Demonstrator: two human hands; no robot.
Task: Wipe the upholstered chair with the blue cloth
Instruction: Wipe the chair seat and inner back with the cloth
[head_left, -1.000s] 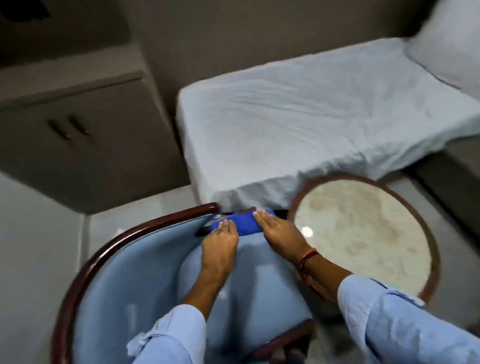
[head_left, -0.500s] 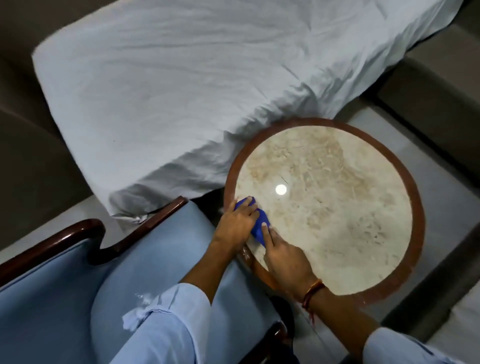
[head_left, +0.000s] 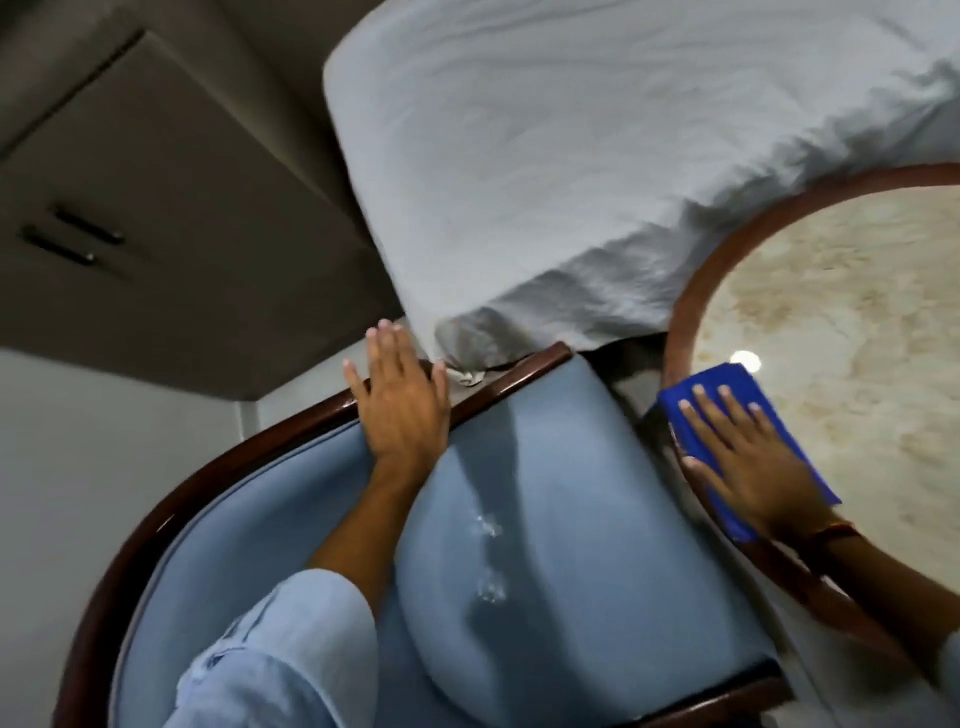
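No legible text, labels, brand marks, numbers or signs appear on any visible surface.

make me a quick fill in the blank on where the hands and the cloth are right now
1. The right hand presses flat on the ____ cloth.
2. The cloth lies at the edge of the round ____.
3. The left hand rests on the chair's dark ____ rim.
4. The chair's upholstery is light ____.

Missing words: blue; table; wooden; blue
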